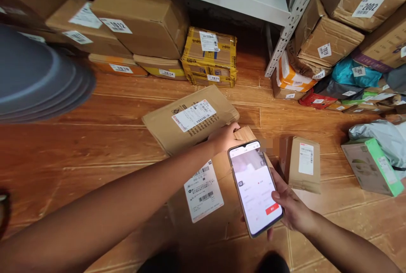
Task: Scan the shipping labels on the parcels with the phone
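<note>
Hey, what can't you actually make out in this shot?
- Head view: phone screen text, too washed out to read.
- Box under the left hand: mostly hidden by hand and phone.
- Grey shape at left: blurred, cut off.
- Label print: too small.

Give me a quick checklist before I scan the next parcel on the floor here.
1. Phone held in right hand: ok.
2. Phone screen lit: ok; its text cannot be read.
3. Left hand on the small box: ok, touching its edge.
4. Label on the near parcel faces up: ok.
5. Phone aimed at a label: cannot tell.
6. Flat carton label unobstructed: ok.
</note>
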Demonstrator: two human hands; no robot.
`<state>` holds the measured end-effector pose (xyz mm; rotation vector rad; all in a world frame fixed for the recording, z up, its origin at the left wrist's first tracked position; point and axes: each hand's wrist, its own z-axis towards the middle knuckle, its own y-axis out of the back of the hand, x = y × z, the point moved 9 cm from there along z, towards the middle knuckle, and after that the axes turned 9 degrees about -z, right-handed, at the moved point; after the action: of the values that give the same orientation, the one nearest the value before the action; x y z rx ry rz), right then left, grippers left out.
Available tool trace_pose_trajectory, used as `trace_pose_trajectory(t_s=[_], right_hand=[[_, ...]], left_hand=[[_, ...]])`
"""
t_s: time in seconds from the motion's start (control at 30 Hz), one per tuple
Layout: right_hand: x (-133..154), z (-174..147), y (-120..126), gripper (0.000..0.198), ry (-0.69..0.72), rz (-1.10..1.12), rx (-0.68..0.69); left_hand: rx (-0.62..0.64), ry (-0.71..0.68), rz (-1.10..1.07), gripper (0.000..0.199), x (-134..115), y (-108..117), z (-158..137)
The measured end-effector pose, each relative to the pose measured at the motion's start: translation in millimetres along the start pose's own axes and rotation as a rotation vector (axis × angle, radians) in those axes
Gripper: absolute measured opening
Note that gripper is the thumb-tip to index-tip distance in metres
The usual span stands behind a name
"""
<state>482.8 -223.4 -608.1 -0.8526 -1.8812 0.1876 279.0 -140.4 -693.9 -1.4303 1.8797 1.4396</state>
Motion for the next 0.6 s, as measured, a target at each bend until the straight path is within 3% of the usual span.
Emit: trace_pose_trajectory(t_s=[0.17,0.6], right_hand=[[1,-11,-21,0.066,-0.007,0.002,0.006],[5,-28,-25,0.079,-0.064,-0.015,-0.027]], left_hand=[[0.015,0.059,0.051,0.069,7,-1,2],[0.011,0.054,0.06,0.071,-4,4,-7]])
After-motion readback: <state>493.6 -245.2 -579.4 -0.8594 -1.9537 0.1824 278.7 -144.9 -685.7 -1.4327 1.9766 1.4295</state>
